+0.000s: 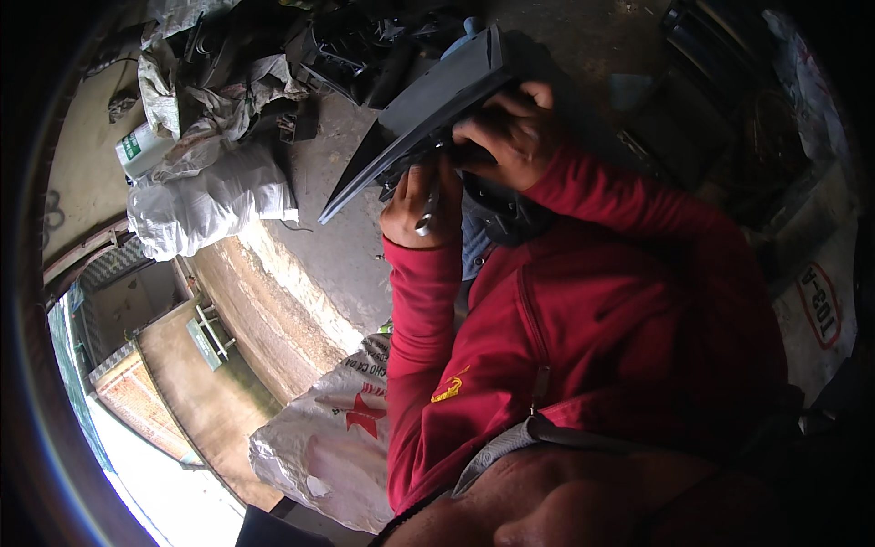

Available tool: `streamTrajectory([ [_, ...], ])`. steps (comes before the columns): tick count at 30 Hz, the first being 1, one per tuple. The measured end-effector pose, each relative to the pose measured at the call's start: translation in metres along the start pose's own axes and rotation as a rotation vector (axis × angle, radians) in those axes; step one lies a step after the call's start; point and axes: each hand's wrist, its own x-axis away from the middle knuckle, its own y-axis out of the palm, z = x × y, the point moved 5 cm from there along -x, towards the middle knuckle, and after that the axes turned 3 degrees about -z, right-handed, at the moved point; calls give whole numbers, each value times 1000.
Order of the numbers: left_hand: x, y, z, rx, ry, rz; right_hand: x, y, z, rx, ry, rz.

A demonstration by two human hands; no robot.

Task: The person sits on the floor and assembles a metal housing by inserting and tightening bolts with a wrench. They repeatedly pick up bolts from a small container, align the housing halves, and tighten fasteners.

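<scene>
- Grey floor (351,173) carries black parts (355,55) and a white bundle (214,201).
- Dark panel (437,96) tilts up before the person, just beyond both hands.
- Left hand (421,205) clasps a silver rod (428,214) near the panel's lower edge; right hand (515,132) bends its fingers at that edge, its grip impossible to tell in shadow.
- Step in hand seems close two-handed work on the panel's near side; it calls for a steady panel and an aligned rod.
- Fingers hide the contact; a printed sack (337,438) stands beside the left sleeve.
</scene>
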Motion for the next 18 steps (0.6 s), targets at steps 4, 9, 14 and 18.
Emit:
streamTrajectory([
  [4, -14, 6, 8, -170, 34, -152, 2, 3, 0, 12, 19, 57],
  [9, 21, 23, -61, 1089, -627, -120, 3, -2, 3, -35, 30, 73],
  [14, 35, 8, -55, 1061, -648, 147, 1, -4, 3, -36, 19, 101],
  [18, 16, 0, -32, 461, -305, -1, -2, -4, -1, -43, 14, 67],
])
